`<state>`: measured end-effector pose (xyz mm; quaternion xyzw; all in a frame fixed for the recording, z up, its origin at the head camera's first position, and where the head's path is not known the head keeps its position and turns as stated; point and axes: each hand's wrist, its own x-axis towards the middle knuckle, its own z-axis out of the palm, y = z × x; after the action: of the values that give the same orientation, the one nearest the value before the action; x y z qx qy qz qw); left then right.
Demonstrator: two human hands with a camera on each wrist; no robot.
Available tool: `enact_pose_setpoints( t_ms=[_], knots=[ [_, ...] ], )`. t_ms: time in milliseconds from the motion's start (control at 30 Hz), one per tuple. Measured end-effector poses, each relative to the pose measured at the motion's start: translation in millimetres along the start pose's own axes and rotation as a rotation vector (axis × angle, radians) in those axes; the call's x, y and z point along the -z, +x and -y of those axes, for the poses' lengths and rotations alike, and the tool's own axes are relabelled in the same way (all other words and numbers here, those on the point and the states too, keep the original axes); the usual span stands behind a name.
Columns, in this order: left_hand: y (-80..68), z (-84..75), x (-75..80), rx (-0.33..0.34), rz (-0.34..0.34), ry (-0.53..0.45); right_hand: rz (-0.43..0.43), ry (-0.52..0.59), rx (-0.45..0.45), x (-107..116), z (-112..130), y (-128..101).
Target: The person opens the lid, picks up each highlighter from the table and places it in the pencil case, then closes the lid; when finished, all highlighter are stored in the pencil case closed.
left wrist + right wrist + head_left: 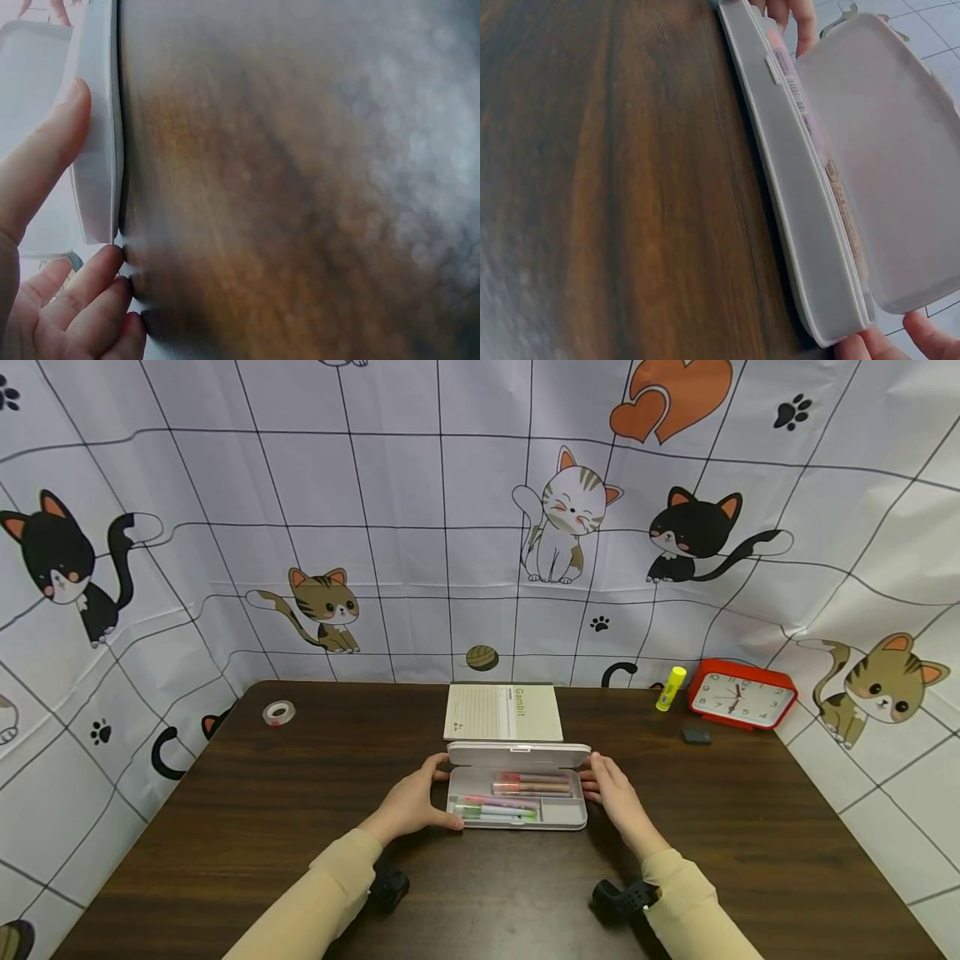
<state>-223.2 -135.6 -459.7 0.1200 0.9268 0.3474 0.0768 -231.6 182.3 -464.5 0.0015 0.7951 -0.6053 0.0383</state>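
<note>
- My left hand (411, 803) cups the left end of the white pencil case (517, 797), thumb along its front edge and fingers curled round the end wall. That keeps the tray from sliding on the smooth desk (225, 827).
- My right hand (617, 793) is at the opposite end with its fingers against the right wall. Whether they curl under the tray or only press its side I cannot tell. With a hand at each end, the case is steadied evenly.
- The case sits in the middle of the desk, just in front of me, with its lid (519, 753) raised at the back on the far-side hinge, so the contents face me.
- Inside, the pens (531, 783) lie lengthwise in the rear compartment and more markers (495, 808) lie in the front one. A small section at the front right looks bare.
- The left wrist view shows my thumb (45, 161) flat on the white edge and my fingertips (105, 281) touching the desk below it.
- A notebook (502, 712) lies flat just behind the lid.
- Well off to the sides are a tape roll (278, 712), a glue stick (671, 687), a red clock (742, 694) and a dark eraser (697, 736).
</note>
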Motion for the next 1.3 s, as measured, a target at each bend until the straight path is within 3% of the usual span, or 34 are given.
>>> enact_pose_setpoints(
  t_ms=[367, 567, 767, 1033, 1300],
  knots=[
    [-1.2, -1.9, 0.1, -0.010, 0.006, 0.003, 0.089, 0.040, -0.091, 11.0, 1.2, 0.0],
    [-2.4, -0.8, 1.6, -0.034, 0.005, 0.028, 0.155, 0.062, -0.075, 18.6, 1.2, -3.2],
    [-0.9, 1.7, 2.4, -0.033, 0.030, 0.079, 0.207, -0.030, 0.006, 24.9, -1.4, -7.7],
    [-2.0, 1.6, 0.9, -0.035, 0.050, 0.097, 0.203, -0.335, 0.104, 29.4, -5.5, -11.4],
    [-3.6, -0.3, 1.6, -0.063, 0.043, 0.124, 0.259, -0.379, 0.158, 33.8, -6.5, -10.6]
  ],
)
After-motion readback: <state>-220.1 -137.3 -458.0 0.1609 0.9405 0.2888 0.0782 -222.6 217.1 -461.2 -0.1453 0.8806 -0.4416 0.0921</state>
